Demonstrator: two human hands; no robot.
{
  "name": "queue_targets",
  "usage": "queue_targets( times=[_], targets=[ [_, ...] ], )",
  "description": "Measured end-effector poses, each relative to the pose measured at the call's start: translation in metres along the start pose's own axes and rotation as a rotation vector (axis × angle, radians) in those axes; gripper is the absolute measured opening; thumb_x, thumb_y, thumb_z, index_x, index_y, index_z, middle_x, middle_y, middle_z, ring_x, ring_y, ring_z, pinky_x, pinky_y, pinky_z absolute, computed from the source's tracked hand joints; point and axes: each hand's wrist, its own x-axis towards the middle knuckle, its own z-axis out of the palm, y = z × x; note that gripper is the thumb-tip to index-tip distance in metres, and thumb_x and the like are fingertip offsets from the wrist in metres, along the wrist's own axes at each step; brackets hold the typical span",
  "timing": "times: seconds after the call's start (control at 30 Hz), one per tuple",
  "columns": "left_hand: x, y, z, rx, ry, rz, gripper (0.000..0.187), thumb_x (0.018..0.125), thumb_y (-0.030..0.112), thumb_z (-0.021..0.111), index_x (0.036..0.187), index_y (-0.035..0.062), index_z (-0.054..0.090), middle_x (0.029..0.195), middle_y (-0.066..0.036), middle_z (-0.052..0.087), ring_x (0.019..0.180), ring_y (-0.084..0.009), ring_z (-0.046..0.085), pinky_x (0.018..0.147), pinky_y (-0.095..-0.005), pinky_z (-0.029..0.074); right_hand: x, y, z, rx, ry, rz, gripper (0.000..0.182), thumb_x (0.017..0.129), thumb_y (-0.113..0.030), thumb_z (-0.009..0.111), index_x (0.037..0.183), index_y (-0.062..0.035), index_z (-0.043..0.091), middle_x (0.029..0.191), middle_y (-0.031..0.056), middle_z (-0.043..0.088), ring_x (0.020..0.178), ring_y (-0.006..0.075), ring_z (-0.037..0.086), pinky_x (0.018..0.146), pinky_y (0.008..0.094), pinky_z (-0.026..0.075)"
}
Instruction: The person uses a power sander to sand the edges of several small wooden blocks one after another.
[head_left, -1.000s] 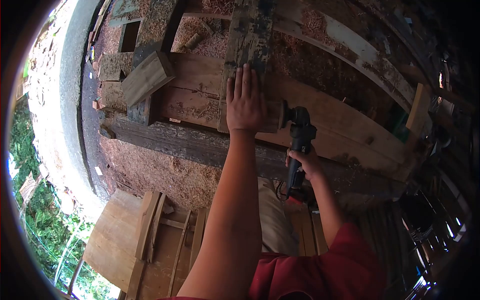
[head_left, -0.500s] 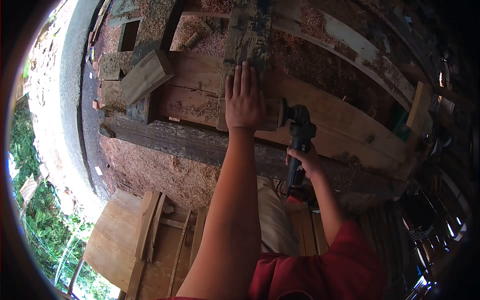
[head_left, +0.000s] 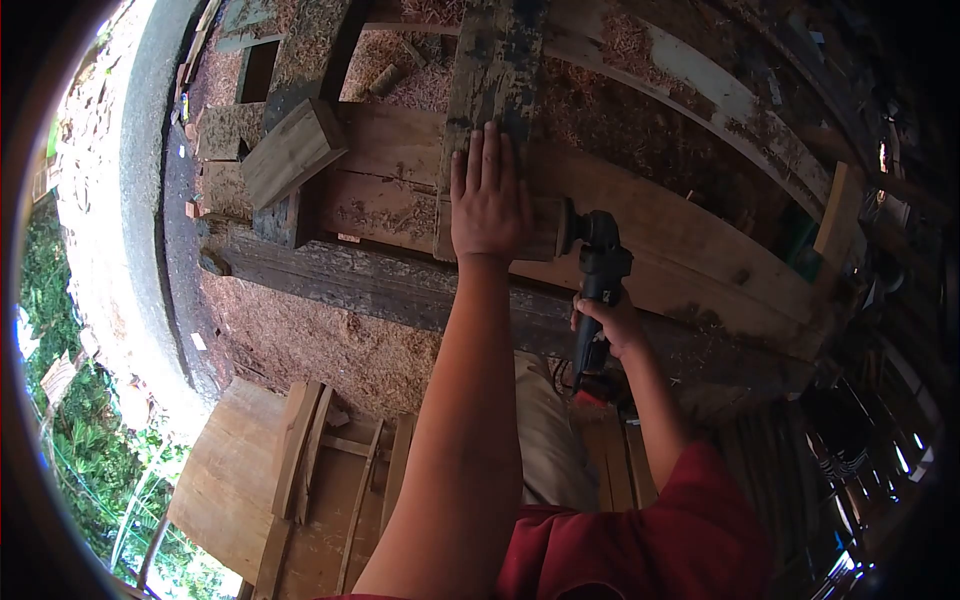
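My left hand (head_left: 488,205) lies flat with fingers stretched out, pressing on a wooden block (head_left: 540,232) at the end of a weathered beam (head_left: 495,75). To its right, my right hand (head_left: 615,320) is wrapped round the black body of an angle grinder (head_left: 603,265). The grinder's disc end touches or nearly touches the right end face of the block; the exact contact cannot be made out. A red part shows at the grinder's lower end.
A loose wood block (head_left: 293,155) rests on another beam at the upper left. A long dark beam (head_left: 380,285) crosses in front of the planks. Sawdust (head_left: 320,340) covers the ground below, with boards (head_left: 235,470) at the lower left. A wood piece (head_left: 838,215) stands at the right.
The grinder's head has shifted very slightly at the block's end. My left hand has stayed in place.
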Motion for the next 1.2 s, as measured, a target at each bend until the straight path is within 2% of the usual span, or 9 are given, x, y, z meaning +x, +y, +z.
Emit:
queue_targets(
  times=[1.2],
  targets=[
    [0.000,-0.001,0.001,0.010,0.001,0.011,0.068,0.109,0.032,0.045,0.169,0.0020,0.038,0.179,-0.017,0.032,0.166,-0.0372,0.030,0.135,-0.0557,0.023,0.005,0.013,-0.005,-0.008,0.002,-0.007,0.039,0.087,-0.003,0.082,0.118,-0.0028,0.058,0.095,0.0118,0.074,0.076,0.0242,0.075,0.073,0.0427,0.065]
  ],
)
